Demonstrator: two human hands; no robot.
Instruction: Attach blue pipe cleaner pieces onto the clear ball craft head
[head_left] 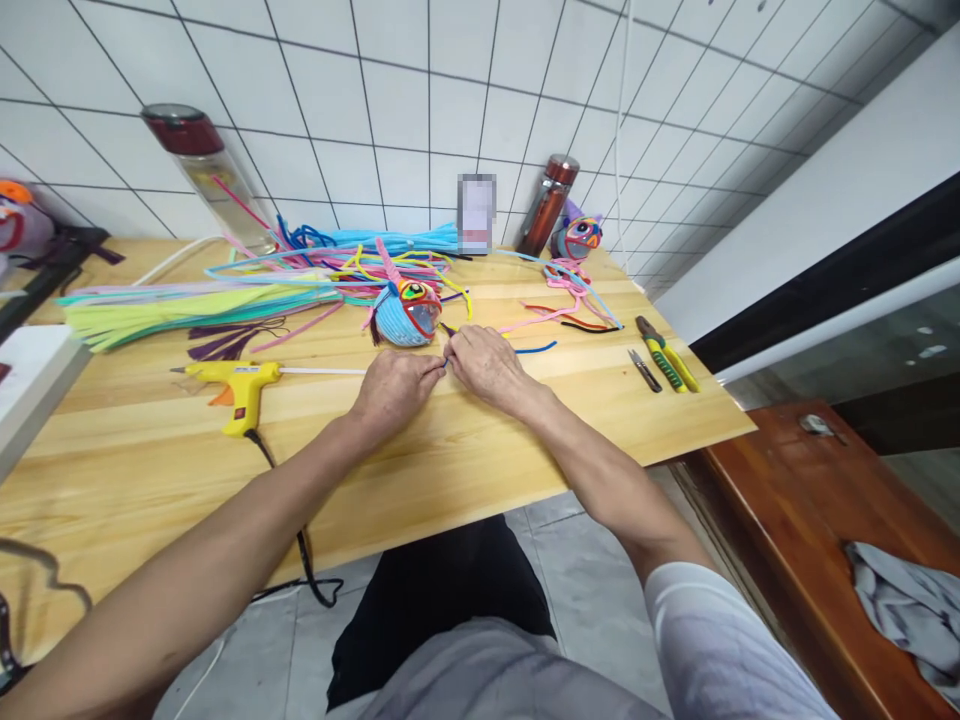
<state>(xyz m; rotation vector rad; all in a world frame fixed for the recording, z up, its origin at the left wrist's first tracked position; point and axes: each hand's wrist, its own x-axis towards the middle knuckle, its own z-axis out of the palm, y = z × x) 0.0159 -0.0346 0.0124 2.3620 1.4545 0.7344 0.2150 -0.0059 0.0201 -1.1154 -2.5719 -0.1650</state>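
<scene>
A short stretch of dark blue pipe cleaner [447, 361] is pinched between the fingertips of the left hand [397, 385] and the right hand [484, 360], most of it being hidden by the fingers. Just beyond the hands, a rounded light blue figure [397, 318], wrapped in ridged rows, is stood on the wooden table [465, 450], its pink horn pointed upward and tilted slightly to the left, its green-and-yellow eye set below the horn, and its front edged with red.
</scene>
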